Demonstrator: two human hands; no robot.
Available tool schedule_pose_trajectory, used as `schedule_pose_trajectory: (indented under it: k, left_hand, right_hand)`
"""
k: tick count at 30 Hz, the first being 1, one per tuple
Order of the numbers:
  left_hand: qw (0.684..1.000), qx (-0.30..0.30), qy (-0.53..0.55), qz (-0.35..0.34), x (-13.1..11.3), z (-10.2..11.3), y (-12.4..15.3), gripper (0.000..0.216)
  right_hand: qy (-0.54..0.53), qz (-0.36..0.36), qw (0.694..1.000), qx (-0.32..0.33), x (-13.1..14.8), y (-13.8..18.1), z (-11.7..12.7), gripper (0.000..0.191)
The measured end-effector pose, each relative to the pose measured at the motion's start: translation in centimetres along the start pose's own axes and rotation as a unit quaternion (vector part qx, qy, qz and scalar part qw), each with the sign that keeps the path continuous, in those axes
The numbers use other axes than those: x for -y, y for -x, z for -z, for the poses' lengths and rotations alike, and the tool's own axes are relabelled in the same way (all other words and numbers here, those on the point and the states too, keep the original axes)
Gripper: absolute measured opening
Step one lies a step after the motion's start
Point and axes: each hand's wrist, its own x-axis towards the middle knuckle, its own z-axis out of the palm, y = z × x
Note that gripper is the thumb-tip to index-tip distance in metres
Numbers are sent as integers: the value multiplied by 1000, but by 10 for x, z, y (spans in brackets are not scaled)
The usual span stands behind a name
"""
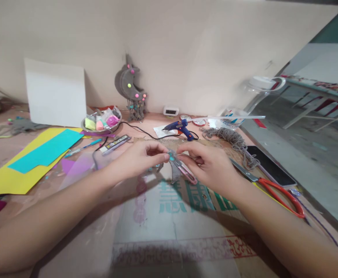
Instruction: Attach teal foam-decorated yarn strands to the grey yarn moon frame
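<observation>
Over the middle of the table, my left hand pinches a small turquoise piece between thumb and forefinger. My right hand is closed in a pinch right beside it. What its fingertips hold is too small to make out. Between and just below the hands is a slim tool with a pink loop-like end, its kind unclear. A grey scrap shows next to it. Under both hands lies a printed cardboard sheet with green characters and a red patterned band.
A blue glue gun lies behind the hands. To the right are grey yarn, a phone and red-handled scissors. Turquoise and yellow sheets lie left. A grey moon ornament stands against the wall.
</observation>
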Motion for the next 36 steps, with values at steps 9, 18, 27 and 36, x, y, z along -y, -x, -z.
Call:
schedule_pose_trajectory:
  k: [9, 18, 27, 36]
  left_hand:
    - [1000, 4, 28, 6, 1, 0, -1, 18]
    - [1000, 1, 17, 1, 1, 2, 0, 18]
    - [1000, 0, 5, 7, 2, 3, 0, 20]
    - [1000, 5, 12, 6, 2, 2, 0, 20]
  right_hand:
    - [-23, -2, 1000, 7, 5, -2, 4, 18]
    - [4, 23, 1000, 0, 2, -1, 2, 17]
    - [36, 24, 999, -12, -2, 1, 1, 19]
    - [32, 60, 997, -33, 2, 0, -4, 16]
